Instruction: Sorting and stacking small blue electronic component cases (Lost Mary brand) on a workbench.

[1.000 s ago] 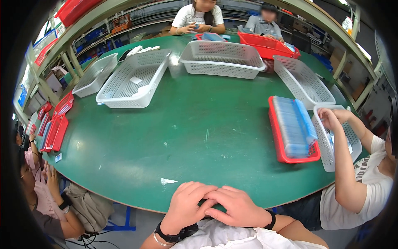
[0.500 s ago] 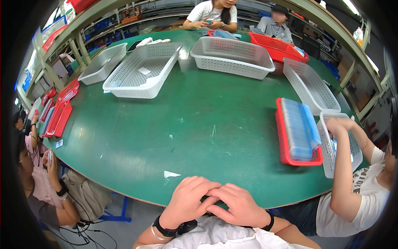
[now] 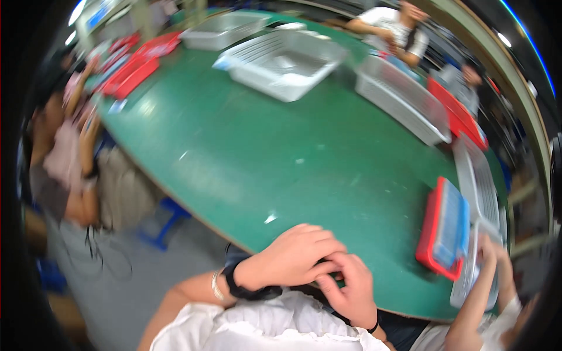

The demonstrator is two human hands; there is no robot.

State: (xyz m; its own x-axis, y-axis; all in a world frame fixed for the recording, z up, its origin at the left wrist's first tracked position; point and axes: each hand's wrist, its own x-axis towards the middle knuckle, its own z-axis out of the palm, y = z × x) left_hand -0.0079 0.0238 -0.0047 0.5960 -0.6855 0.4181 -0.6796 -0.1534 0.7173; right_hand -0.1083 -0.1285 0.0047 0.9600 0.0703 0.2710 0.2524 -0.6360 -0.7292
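My left hand (image 3: 295,251) and my right hand (image 3: 351,286) rest together at the near edge of the green table (image 3: 252,158). Their fingers are curled and overlap one another, and no object shows in either. Part of the right hand's fingers is hidden where the two meet. A dark watch (image 3: 239,284) and a pale bracelet (image 3: 217,286) circle my left wrist; a dark band is on the right one. Just beyond my hands lies a small white scrap (image 3: 270,217). Motion blurs much of the picture.
Perforated white baskets stand far off, one (image 3: 284,64) holding pale flat pieces. At right, a red basket (image 3: 426,248) carries a stack of bluish flat packets, beside a white basket where a co-worker's hands (image 3: 490,251) reach. Red baskets (image 3: 132,76) and another person are at left.
The whole view has turned and tilted, so the table and baskets appear slanted, with more floor showing at left. My hands stay together at the table edge.
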